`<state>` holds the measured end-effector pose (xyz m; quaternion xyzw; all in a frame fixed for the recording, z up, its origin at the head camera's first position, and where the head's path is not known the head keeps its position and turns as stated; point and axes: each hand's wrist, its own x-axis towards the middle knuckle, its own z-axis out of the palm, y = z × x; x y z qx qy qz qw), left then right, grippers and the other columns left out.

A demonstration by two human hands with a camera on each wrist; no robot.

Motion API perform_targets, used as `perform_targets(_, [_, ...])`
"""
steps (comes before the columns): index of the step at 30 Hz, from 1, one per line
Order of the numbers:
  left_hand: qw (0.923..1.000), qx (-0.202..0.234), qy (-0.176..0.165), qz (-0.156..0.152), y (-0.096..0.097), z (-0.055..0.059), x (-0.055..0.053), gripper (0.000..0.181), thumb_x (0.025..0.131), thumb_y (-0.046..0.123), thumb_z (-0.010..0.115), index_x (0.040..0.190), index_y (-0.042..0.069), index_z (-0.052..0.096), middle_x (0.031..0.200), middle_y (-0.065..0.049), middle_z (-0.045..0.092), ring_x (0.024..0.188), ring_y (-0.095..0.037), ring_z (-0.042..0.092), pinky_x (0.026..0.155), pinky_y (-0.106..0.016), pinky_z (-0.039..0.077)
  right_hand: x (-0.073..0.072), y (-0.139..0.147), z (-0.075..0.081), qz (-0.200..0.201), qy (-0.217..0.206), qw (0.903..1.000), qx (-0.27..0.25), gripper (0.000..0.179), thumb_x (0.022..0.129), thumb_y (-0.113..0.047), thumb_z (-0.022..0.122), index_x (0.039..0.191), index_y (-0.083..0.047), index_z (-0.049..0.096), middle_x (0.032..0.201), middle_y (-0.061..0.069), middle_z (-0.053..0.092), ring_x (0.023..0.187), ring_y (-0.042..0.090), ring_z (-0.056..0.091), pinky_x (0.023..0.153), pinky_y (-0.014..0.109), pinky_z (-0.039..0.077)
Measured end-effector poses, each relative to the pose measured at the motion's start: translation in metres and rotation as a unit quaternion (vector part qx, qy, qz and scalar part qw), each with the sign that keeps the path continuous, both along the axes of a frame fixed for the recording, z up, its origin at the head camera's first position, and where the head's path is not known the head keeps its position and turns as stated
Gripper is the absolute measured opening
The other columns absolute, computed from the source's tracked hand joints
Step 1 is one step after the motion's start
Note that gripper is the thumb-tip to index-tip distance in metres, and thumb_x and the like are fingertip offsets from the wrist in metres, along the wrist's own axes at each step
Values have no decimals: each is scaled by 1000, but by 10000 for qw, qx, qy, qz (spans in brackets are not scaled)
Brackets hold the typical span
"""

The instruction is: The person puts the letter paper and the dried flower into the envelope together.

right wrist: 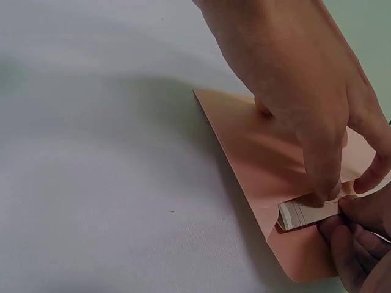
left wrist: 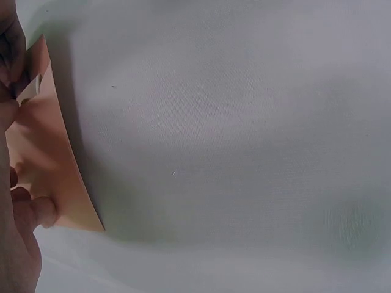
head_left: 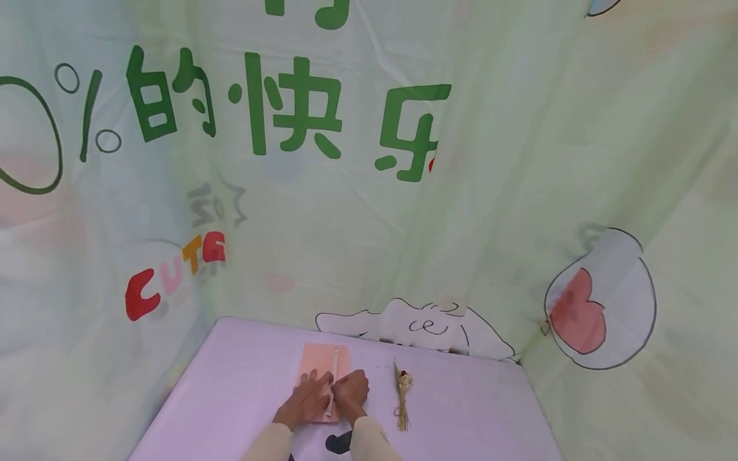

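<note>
Holding strip (right wrist: pixel 303 214) | hands (head_left: pixel 310 399) (head_left: pixel 352 392) on pink card (head_left: pixel 316 356) | cloth (head_left: pixel 490 198) reads "的快乐", "CUTE"

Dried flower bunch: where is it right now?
In the head view, the dried flower bunch lies on the lilac tabletop, just right of the person's right hand and the pink card.

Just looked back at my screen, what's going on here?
A person is working on pink paper that lies on the table, with a pale strip lying lengthwise on it. The left hand presses down with fingers spread, while the curled fingers of the right hand appear to pinch the strip's edge. Dried flowers lie to the right, untouched.
</note>
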<state>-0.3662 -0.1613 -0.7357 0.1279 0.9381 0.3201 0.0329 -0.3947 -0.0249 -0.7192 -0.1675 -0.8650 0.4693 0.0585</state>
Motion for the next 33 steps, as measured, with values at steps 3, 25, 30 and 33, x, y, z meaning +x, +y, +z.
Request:
perform_targets(3, [9995, -260, 150, -123, 1, 4, 1, 39, 108, 28, 59, 146, 20, 53, 156, -42, 51, 138, -76, 46, 100, -91, 42, 1, -3, -1, 84, 60, 9999, -9, 12, 76, 5, 86, 77, 2, 75, 69, 11, 71, 62, 24, 67, 58, 37, 61])
perform_targets(25, [9995, -272, -104, -136, -1, -3, -4, 49, 112, 42, 50, 157, 23, 49, 161, -39, 48, 148, -71, 40, 102, -92, 38, -3, -10, -7, 231, 265, 9994, 23, 7, 75, 6, 82, 78, 5, 75, 74, 16, 74, 66, 28, 71, 67, 46, 67])
perform_targets(30, [9993, -298, -117, -186, 2, 13, -1, 42, 111, 29, 55, 150, 15, 51, 161, -37, 49, 148, -68, 42, 106, -89, 40, -3, -9, -7, 303, 454, 9984, 107, 6, 74, 6, 81, 72, 4, 75, 70, 17, 75, 63, 28, 70, 63, 45, 65])
perform_targets(33, [9991, -321, -252, -102, 3, 21, 3, 45, 111, 28, 56, 153, 15, 52, 165, -38, 45, 151, -67, 38, 112, -87, 37, -3, -8, -7, 374, 493, 9981, 46, 6, 74, 6, 80, 71, 4, 76, 69, 16, 75, 61, 25, 68, 58, 42, 62])
